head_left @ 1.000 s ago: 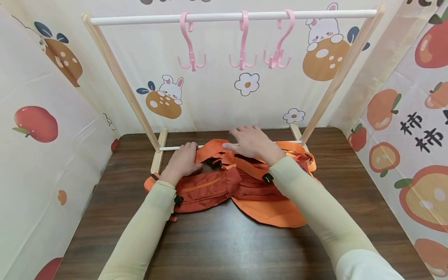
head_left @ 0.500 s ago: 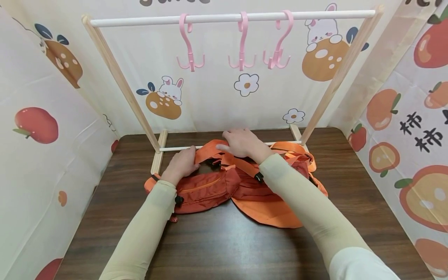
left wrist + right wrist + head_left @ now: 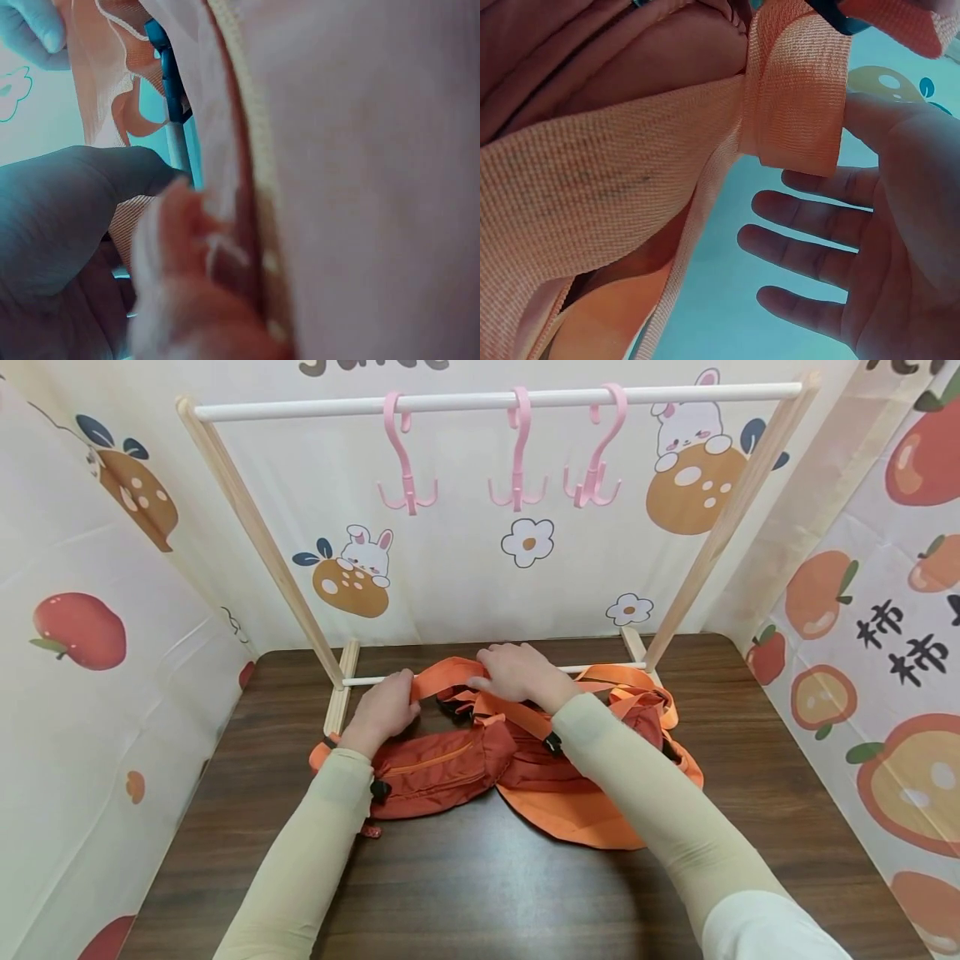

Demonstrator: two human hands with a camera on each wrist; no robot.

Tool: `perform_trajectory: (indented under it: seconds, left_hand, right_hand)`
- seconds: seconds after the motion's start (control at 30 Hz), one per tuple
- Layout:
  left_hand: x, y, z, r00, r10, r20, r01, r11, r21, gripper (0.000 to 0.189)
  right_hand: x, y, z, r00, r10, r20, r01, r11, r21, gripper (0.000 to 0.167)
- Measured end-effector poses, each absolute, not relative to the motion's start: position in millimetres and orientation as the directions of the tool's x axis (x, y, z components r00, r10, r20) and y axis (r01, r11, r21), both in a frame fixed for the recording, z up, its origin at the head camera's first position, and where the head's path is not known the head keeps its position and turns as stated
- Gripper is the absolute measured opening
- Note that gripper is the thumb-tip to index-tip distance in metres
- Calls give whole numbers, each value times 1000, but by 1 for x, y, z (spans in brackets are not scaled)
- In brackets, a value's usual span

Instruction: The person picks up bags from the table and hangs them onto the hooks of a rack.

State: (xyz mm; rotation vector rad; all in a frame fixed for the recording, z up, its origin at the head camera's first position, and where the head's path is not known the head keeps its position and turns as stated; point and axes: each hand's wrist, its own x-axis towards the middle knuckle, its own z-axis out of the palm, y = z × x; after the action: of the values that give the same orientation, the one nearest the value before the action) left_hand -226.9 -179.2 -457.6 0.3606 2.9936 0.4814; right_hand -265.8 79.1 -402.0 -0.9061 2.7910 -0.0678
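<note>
A rust-red waist bag [image 3: 435, 768] with an orange zip and orange webbing lies on the table. Against its right end sits more rust-red fabric with a rounded orange flap [image 3: 570, 814], partly hidden by the right forearm. My left hand [image 3: 385, 710] pinches the bag's orange strap [image 3: 442, 677] at the left; in the left wrist view its thumb [image 3: 97, 180] presses toward the webbing. My right hand [image 3: 521, 675] is at the strap's right part, its thumb overlapping the webbing. In the right wrist view its fingers [image 3: 802, 255] extend loosely beside a folded strap [image 3: 799, 97].
A wooden rack with a white top rail [image 3: 322, 408] stands at the back, with three pink hooks [image 3: 517, 452] hanging from it. Its low white bar [image 3: 600, 667] runs behind the straps. Printed cloth walls [image 3: 97, 735] enclose the brown table [image 3: 465, 893].
My right hand has moved left and down onto the strap. My left hand has shifted slightly left with the strap, which is drawn a little straighter.
</note>
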Motion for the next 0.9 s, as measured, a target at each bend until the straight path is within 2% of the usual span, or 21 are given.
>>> perform_trajectory:
  seconds: [0.3,0.77,0.9]
  left_hand:
    - [-226,-186,-450,-975,202,92,221,924,312,21]
    - [-221,-191,-413,-953,65,295,194,881,432,20]
    - [-215,-189,-399,-932,24,361,202,862,466,20]
  right_hand:
    - [-264,80,-403,-787,-584,-200,-557,811,-176,37]
    - [-265,77,-403,-765,-608,-211,-544,786,-293,59]
    - [-263,76,-405,-755,-631,-176,-541,752,-375,53]
